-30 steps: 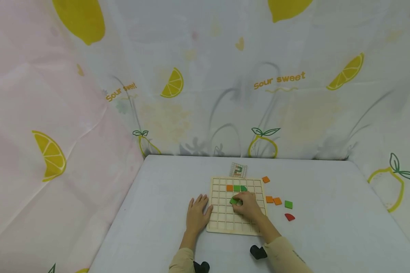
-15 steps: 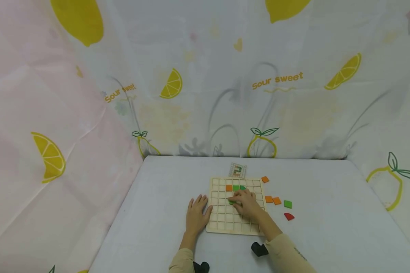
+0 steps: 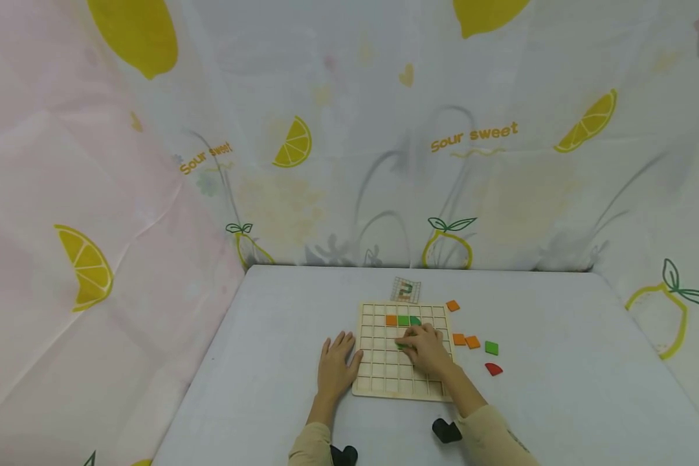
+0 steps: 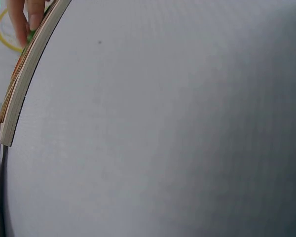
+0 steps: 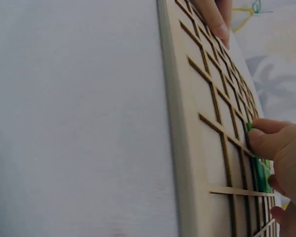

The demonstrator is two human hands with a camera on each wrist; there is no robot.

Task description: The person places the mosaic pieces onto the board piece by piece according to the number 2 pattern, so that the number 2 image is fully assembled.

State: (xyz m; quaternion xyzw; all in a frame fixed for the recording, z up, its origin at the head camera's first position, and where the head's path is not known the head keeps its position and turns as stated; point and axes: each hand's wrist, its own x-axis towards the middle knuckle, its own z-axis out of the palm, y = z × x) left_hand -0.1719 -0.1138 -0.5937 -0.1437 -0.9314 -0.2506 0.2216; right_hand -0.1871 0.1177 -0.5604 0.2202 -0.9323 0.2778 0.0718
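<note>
My right hand (image 3: 428, 349) is over the middle of a wooden grid board (image 3: 378, 383), pinching a green tile (image 5: 249, 127) between thumb and forefinger. Fingers cover most of that tile, and whether it sits fully in a cell is hard to tell. My left hand (image 3: 334, 369) lies flat on the table with its fingers straight, the thumb touching the board's left edge. In an upper row of the board sit an orange square (image 3: 391, 320), a green square (image 3: 403, 320) and a darker green rounded piece (image 3: 415, 320), side by side.
Right of the board lie loose orange tiles (image 3: 472, 342), a green square tile (image 3: 492, 348) and a red quarter-round piece (image 3: 493, 369). Behind the board is a small gridded pattern card (image 3: 406, 290). A lemon-printed cloth (image 3: 338, 194) hangs behind the white table (image 3: 256, 362).
The green tile, plainly visible a second ago, is now lower and mostly behind the right fingers. The right hand went slightly left, then back right. The left hand stays put.
</note>
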